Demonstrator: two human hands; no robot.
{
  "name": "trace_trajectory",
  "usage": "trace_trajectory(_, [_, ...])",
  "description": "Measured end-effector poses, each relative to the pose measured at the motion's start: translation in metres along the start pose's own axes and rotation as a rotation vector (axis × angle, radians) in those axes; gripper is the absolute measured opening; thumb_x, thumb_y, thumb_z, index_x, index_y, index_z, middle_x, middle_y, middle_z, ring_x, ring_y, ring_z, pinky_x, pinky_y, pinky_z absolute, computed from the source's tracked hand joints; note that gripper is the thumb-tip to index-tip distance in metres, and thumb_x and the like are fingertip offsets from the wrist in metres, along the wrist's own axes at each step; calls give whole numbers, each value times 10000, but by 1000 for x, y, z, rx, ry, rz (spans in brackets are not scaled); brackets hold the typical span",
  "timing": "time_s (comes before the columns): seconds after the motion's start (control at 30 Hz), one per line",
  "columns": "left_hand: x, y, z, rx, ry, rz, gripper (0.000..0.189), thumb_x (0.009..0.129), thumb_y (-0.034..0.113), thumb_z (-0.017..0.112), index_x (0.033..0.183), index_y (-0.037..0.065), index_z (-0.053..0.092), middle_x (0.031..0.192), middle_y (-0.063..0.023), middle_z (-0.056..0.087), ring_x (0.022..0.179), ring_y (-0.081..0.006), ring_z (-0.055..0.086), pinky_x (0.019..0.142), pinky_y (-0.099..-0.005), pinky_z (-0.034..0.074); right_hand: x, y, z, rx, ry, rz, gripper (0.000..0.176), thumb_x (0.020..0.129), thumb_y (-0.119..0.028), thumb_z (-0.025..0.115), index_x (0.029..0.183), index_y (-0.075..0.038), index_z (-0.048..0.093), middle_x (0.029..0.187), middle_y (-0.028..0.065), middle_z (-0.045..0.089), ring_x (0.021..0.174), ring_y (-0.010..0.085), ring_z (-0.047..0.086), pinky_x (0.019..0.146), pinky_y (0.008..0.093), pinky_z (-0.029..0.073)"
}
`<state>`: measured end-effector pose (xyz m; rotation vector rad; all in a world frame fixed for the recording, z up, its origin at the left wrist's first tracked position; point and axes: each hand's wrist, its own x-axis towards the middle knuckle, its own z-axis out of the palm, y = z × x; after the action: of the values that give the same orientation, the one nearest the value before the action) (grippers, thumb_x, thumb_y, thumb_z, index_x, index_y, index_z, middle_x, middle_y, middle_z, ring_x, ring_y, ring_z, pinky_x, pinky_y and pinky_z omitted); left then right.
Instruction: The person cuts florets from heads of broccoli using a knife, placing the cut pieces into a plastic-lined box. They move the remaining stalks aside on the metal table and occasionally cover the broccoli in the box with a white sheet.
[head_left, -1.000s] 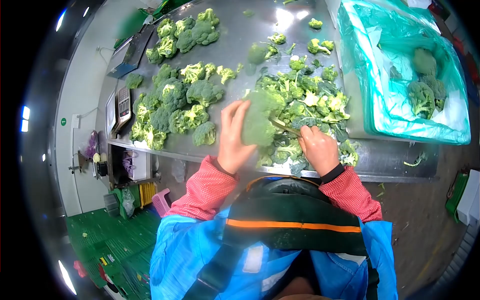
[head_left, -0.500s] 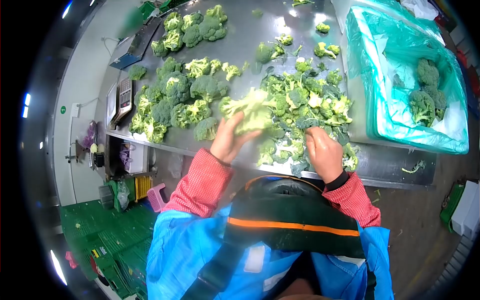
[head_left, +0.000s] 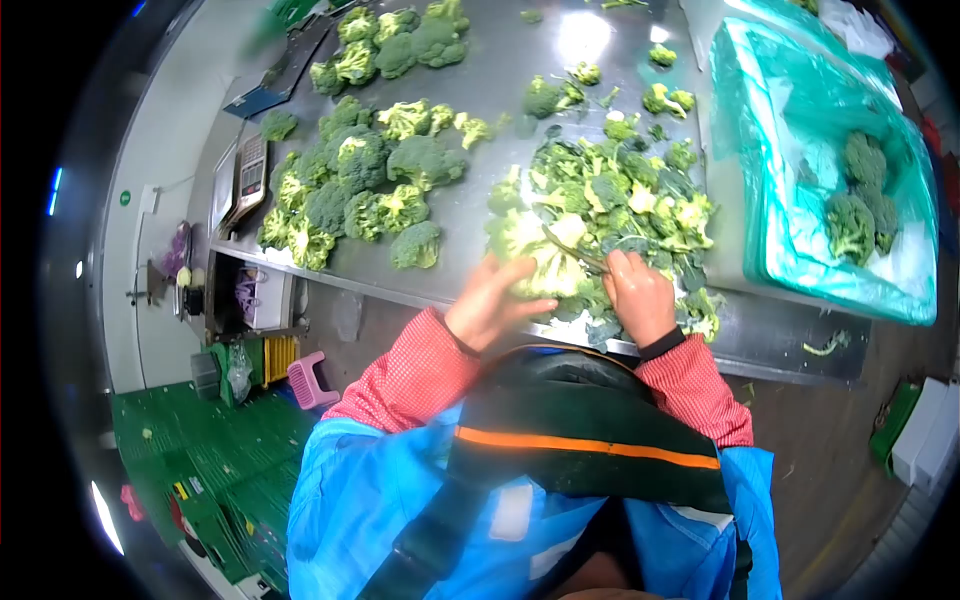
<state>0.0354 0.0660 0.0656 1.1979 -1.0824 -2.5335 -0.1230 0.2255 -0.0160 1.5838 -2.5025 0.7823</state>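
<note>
My left hand (head_left: 490,302) grips a broccoli head (head_left: 535,245) from its left side, thumb and fingers against it; the head is blurred, its pale stalk side turned up. In my right hand (head_left: 640,298) is a small knife (head_left: 573,248), its narrow, dark, curved blade lying across the right part of that head. The fingers cover the knife's handle. Just beyond and right of both hands spreads a pile of broccoli trimmings (head_left: 620,195), with cut florets, leaves and stalk pieces.
Broccoli heads (head_left: 350,175) are heaped on the metal table (head_left: 480,60) to the left, with a second group (head_left: 395,45) behind. A digital scale (head_left: 240,180) stands at the left edge. On the right, a box lined with green plastic (head_left: 740,180) contains several broccoli heads.
The broccoli head in my left hand has come slightly down and right, towards my right hand. The knife blade, hidden before, now shows against it. The view has shifted slightly.
</note>
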Motion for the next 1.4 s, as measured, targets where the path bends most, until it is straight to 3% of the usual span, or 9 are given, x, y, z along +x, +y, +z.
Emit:
trace_trajectory(0.2, [-30, 43, -43, 182, -32, 626, 692, 913, 181, 654, 1498, 81, 299, 1405, -146, 515, 1215, -289, 594, 853, -441, 604, -14, 43, 1, 119, -11, 242, 93, 946, -145, 566, 984, -61, 585, 874, 191, 661, 766, 419, 632, 625, 485, 495])
trace_trajectory(0.5, [-2, 60, -212, 99, 890, 410, 620, 892, 300, 716, 1350, 78, 362, 1284, -147, 559, 1059, -291, 657, 674, -380, 635, -8, 8, -12, 222, -126, 169, 91, 949, -149, 578, 989, -69, 600, 878, 165, 675, 771, 391, 652, 647, 462, 507])
trace_trajectory(0.63, [-1, 76, -239, 83, 972, 207, 1192, 788, 480, 796, 1586, 171, -34, 1641, -174, 20, 1304, -464, 429, 731, -483, 587, -5, 11, -16, 222, -100, 77, 83, 910, -151, 616, 966, -94, 592, 852, 120, 679, 718, 337, 666, 597, 430, 526])
trace_trajectory(0.77, [19, 86, -214, 490, 1120, 279, 1173, 790, 501, 783, 1593, 118, 18, 1619, -231, 134, 1428, -436, 289, 1047, -572, 406, -18, 22, -13, 207, -99, 18, 111, 879, -170, 635, 962, -109, 593, 791, 99, 656, 610, 312, 643, 535, 416, 521])
trace_trajectory(0.83, [64, 81, -246, 1022, 1063, 808, 1029, 830, 396, 776, 1585, 100, 143, 1598, -230, 203, 1464, -376, 239, 1148, -502, 289, -32, 34, -8, 239, -45, 12, 105, 883, -162, 633, 965, -103, 606, 845, 86, 649, 660, 273, 651, 547, 398, 526])
trace_trajectory(0.97, [83, 108, -31, 1001, 542, 990, 839, 879, 154, 726, 1555, 83, 235, 1541, -203, 337, 1441, -305, 316, 1147, -448, 267, -49, 57, -35, 83, -114, -190, 137, 839, -158, 635, 951, -83, 658, 1057, 52, 616, 907, 184, 638, 637, 318, 543])
trace_trajectory(1.03, [102, 112, 56, 1005, 207, 982, 739, 889, 69, 674, 1531, 108, 311, 1485, -120, 463, 1369, -260, 439, 1104, -415, 340, -48, 67, -59, 246, 78, -207, 153, 874, -209, 663, 952, -85, 617, 793, 95, 618, 650, 280, 647, 541, 378, 522])
trace_trajectory(1.3, [187, 36, 383, 1409, -893, 1306, 549, 831, 125, 738, 1346, 59, 560, 1282, -159, 630, 1175, -308, 608, 1013, -389, 468, -97, 120, -95, 188, 12, -86, 84, 835, -167, 644, 866, -96, 611, 827, 58, 617, 711, 210, 647, 521, 351, 517])
trace_trajectory(1.4, [248, -33, 459, 1574, -1025, 1206, 675, 780, 214, 785, 1380, 65, 514, 1310, -193, 584, 1214, -364, 554, 1042, -418, 443, -113, 134, -98, 238, 4, 3, 90, 835, -173, 648, 870, -98, 610, 831, 70, 619, 703, 225, 645, 522, 360, 521])
